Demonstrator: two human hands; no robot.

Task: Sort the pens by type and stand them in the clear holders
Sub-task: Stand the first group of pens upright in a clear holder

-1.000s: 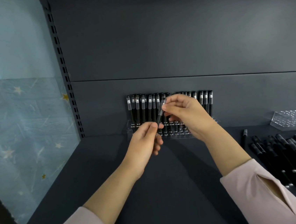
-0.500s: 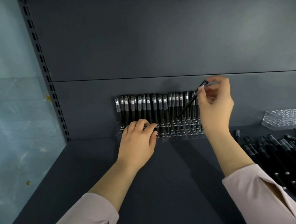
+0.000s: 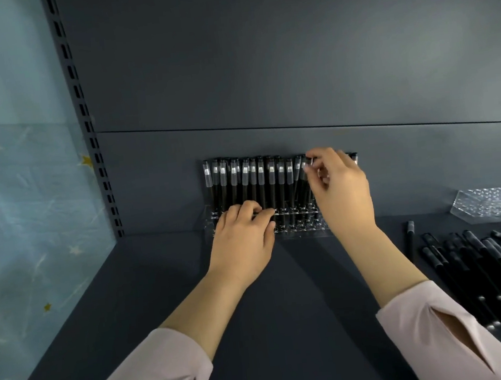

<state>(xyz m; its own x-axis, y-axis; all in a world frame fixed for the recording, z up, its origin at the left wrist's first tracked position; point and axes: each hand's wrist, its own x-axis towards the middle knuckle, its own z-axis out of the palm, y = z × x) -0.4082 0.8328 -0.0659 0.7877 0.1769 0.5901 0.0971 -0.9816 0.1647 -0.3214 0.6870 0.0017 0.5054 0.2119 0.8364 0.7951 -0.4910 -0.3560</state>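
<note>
Down from its slant of half a second ago comes the pen [image 3: 306, 177], which now stands close to upright at the right end of the row of pens [image 3: 261, 182]. The right hand [image 3: 340, 186] has dropped with it and pinches its top between thumb and forefinger, the other fingers curled loosely behind. The hand hides much of that end of the row, so whether the pen's tip is seated in a hole cannot be told. The left hand [image 3: 242, 240] stays at the front of the clear holder [image 3: 303, 232], fingers loosely bent with their tips touching its front edge and the feet of the pens there.

All the standing pens look alike: slim black barrels topped with frosted, see-through caps, each with a pale silvery band. They stand side by side against the dark grey back panel [image 3: 291, 61].

To the right, a heap of loose pens [image 3: 499, 275] lies on the grey shelf [image 3: 302, 308] — black, with small silvery ends. One single pen [image 3: 410, 235] lies just left of the heap, and a second holder [image 3: 498, 204] sits behind it, well apart from the first.
</note>
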